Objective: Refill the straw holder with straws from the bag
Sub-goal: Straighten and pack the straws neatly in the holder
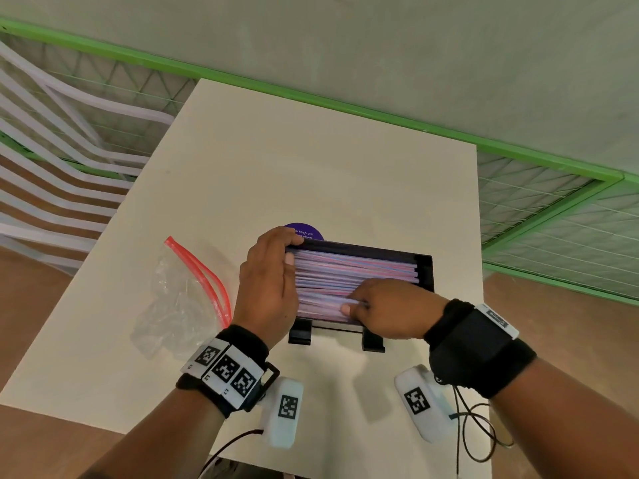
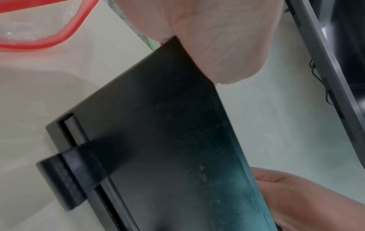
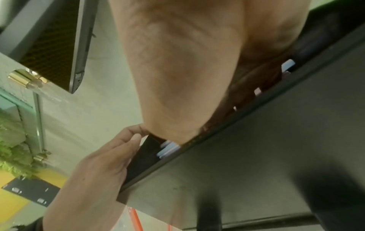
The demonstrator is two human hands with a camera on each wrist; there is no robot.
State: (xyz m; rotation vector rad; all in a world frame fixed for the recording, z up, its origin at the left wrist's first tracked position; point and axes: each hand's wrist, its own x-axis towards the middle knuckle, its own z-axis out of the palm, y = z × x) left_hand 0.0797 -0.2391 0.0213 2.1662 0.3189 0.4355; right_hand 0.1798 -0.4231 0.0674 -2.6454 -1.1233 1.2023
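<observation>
A black straw holder stands in the middle of the white table, its top uncovered. Pink and blue straws lie lengthwise inside, filling most of it. My left hand grips the holder's left end, fingers curled over the edge. In the left wrist view, the holder's dark wall fills the frame under my palm. My right hand reaches into the front of the holder and pinches a few straws between thumb and fingers; the right wrist view shows straw ends below it. The clear zip bag with a red seal lies flat and looks empty, left of the holder.
A purple round sticker is on the table just behind the holder. A white slatted chair stands at the left, and a green-framed mesh fence runs behind and to the right. Black cables hang near the front edge.
</observation>
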